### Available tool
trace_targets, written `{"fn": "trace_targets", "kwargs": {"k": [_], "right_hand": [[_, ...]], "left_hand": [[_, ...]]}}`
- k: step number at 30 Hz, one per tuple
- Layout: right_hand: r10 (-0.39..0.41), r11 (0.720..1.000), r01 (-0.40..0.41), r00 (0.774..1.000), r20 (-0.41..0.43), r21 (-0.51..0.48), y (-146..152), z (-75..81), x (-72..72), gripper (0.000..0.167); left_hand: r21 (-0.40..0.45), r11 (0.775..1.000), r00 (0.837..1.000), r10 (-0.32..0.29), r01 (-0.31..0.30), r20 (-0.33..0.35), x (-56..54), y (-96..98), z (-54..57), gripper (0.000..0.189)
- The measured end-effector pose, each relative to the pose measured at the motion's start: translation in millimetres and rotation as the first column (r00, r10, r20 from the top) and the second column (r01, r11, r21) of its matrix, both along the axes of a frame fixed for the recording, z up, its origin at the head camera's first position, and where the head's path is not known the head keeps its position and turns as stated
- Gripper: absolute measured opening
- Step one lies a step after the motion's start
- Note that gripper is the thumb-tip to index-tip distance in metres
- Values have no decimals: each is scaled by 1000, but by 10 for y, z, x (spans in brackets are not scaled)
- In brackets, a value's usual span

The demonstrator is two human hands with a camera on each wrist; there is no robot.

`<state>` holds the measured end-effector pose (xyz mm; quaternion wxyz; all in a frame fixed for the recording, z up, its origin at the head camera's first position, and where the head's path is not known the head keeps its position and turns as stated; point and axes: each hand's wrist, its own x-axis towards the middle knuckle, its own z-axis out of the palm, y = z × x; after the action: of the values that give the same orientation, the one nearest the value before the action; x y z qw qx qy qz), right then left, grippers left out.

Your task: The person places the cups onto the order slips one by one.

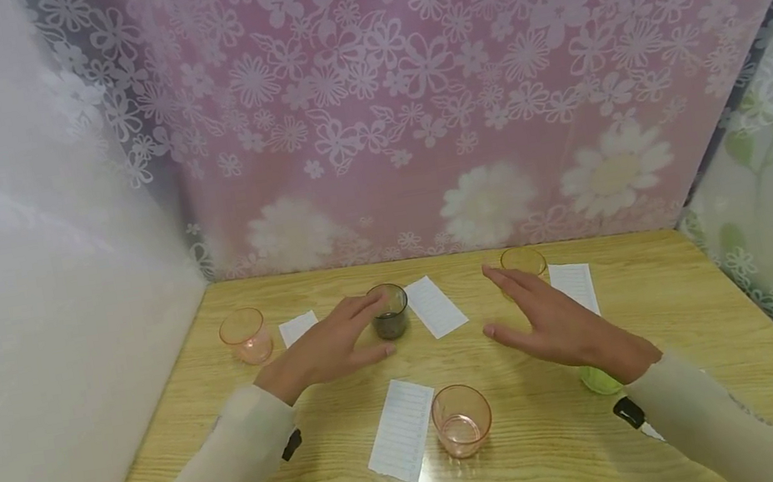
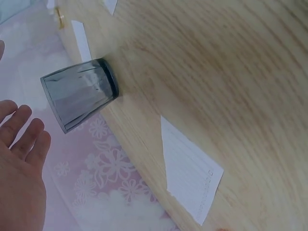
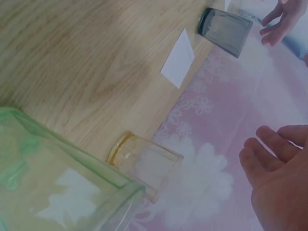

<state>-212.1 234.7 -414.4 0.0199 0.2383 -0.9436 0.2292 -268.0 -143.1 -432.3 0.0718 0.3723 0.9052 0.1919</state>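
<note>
My left hand [image 1: 337, 337] hovers over the table with its fingers extended, holding nothing. Its fingertips are nearest to a dark grey glass [image 1: 391, 324], which stands upright; the left wrist view shows a gap between the fingers and this glass [image 2: 82, 94]. My right hand [image 1: 558, 319] is also raised, fingers stretched out and thumb apart, with nothing in it. Behind its fingers stands a yellow glass [image 1: 524, 260], partly hidden. Below that hand a green glass [image 1: 598, 381] is mostly covered in the head view; the right wrist view shows the green glass [image 3: 62, 178] up close.
A pink glass [image 1: 463, 423] stands at the front beside a printed paper slip [image 1: 402, 432]. Another pinkish-orange glass [image 1: 248, 339] is at the left edge. More slips lie at the back, one paper slip [image 1: 436, 306] between the hands. A flowered curtain [image 1: 410, 102] hangs behind the table.
</note>
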Motion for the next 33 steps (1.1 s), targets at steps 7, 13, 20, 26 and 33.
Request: {"fn": "trace_targets", "kwargs": {"k": [7,13,20,26,33], "right_hand": [[6,1000,-6,1000,-15,-14,-33,-41,118,87],[6,999,-7,1000,-24,-31,-52,-90,219,84],[13,998,-15,999,-42,-57,-91,-168,299,80],[29,996,-34,998,-62,-81,-113,-217,367,75],[34,993,-39,999,-41,-115,-126,-300,480,62]], "left_hand": [[44,999,1000,-1,0,20,115,-30,-67,82],[71,997,999,-29,27,26,201,-52,-127,82],[67,997,999,-44,43,14,283,-64,-225,80],[62,997,999,-45,43,29,351,-69,-296,78],[62,993,995,-101,101,3,412,-48,-348,76]]}}
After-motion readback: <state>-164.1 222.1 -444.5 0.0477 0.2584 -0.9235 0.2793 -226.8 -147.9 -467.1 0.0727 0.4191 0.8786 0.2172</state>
